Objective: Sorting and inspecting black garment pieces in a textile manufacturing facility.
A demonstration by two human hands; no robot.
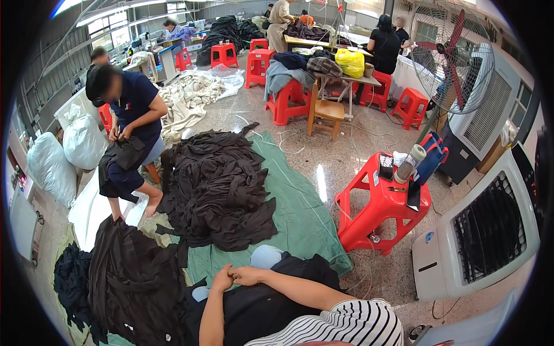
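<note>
The fingertips of both hands are pressed together and partly hidden, so the exact grip is hard to make out. The left hand [222,278] is seen closed in a loose fist, and the right hand [249,275] is curled against it; a fold of the black garment [259,305] lying across the lap seems to be pinched between them. A heap of dark cloth [216,187] is spread on a green sheet [300,213] farther off, and a red stool [381,207] stands to the right.

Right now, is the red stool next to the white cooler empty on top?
No, the red stool carries a clear bottle, a dark phone-like slab and a blue bag.
</note>
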